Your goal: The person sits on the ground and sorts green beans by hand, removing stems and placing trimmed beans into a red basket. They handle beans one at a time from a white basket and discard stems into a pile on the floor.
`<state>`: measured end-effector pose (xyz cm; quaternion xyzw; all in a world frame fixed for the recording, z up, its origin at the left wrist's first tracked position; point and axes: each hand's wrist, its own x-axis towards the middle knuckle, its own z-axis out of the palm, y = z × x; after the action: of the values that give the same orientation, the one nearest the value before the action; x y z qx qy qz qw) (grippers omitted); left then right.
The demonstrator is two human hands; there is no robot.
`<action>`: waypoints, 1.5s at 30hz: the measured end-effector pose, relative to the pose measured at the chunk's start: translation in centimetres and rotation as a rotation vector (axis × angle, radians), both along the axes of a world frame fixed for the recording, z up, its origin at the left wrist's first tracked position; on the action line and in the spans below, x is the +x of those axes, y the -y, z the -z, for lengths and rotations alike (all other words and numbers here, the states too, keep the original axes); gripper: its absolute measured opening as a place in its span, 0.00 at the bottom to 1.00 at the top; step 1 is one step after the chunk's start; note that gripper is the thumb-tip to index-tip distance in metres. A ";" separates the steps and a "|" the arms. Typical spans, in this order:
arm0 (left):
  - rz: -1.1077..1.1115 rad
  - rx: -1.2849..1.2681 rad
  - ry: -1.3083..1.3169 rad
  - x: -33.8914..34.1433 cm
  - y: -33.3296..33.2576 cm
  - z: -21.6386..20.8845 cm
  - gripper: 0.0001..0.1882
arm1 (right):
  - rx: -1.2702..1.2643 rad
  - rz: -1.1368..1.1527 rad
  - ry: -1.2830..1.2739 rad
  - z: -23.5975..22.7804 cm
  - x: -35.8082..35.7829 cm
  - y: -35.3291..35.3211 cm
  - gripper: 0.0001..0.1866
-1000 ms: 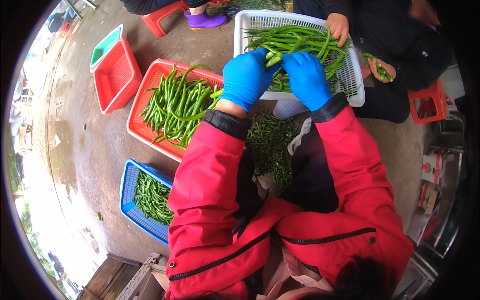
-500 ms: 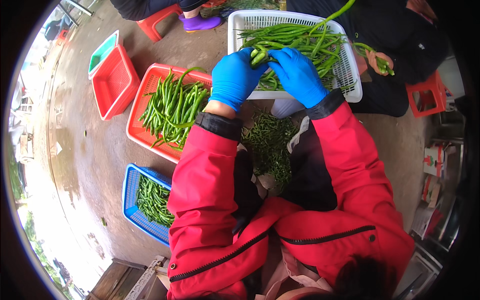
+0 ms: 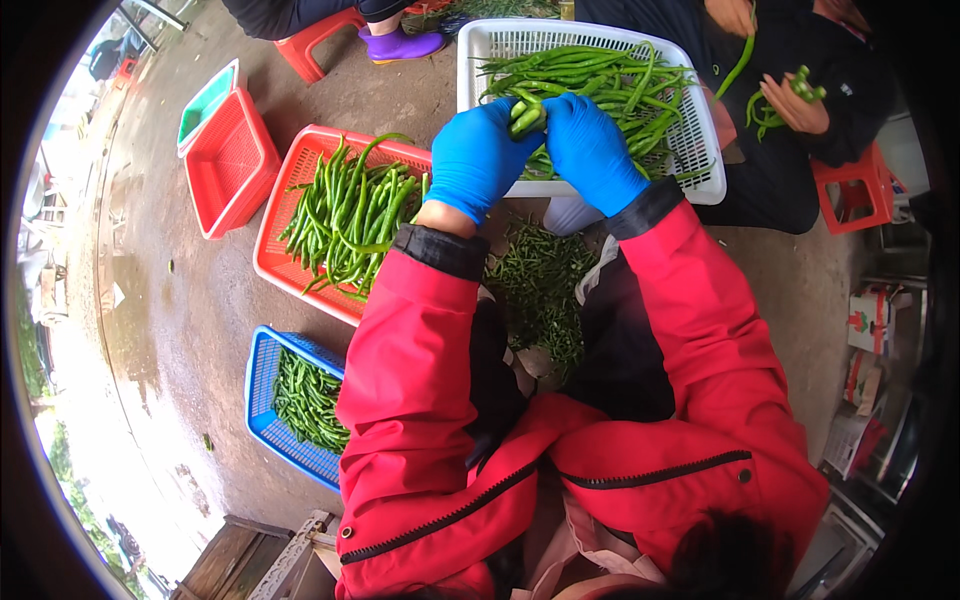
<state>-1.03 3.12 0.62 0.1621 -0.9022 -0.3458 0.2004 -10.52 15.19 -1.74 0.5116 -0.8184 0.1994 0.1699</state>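
In a blue glove, my left hand (image 3: 475, 160) is closed around a small bunch of long green chili peppers (image 3: 526, 118), whose thick ends stick up between the hands. My right hand (image 3: 592, 150), also gloved, presses its fingertips against the bunch from the other side; what they pinch is hidden behind the glove. Both hands are over the near edge of a white basket (image 3: 710, 165) in which more long green peppers (image 3: 640, 95) lie. To the left of my left hand stands a red basket (image 3: 268, 250) heaped with green peppers (image 3: 345, 215).
A blue basket (image 3: 262, 405) holds short green pieces (image 3: 305, 400). Green trimmings (image 3: 545, 290) lie on the ground between my legs. Stacked red (image 3: 235, 165) and green (image 3: 205, 105) baskets are far left. Opposite, a co-worker's hand (image 3: 800, 105) holds peppers, by a red stool (image 3: 855, 190).
My right hand has moved slightly nearer my left, and the held peppers have turned a little. The co-worker's hands have risen away from the white basket with peppers.
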 end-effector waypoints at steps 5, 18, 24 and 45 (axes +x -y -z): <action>0.035 0.073 0.003 0.1 0.6 0.2 0.18 | -0.260 -0.172 0.352 -0.6 0.1 -0.8 0.07; 0.021 -0.180 0.093 0.2 0.0 -0.2 0.17 | -0.106 -0.259 0.255 0.1 -0.9 -1.2 0.06; 0.057 -0.175 -0.026 0.2 -0.4 -0.3 0.14 | -0.220 -0.289 0.736 -0.8 -1.3 -2.0 0.09; 0.091 -0.096 -0.005 0.4 -0.2 -0.5 0.14 | -0.178 -0.249 0.840 -0.2 -1.3 -2.3 0.09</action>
<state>-0.66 3.32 1.12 0.1102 -0.9236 -0.3114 0.1943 -11.79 17.49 -1.50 0.4643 -0.7280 0.4786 -0.1593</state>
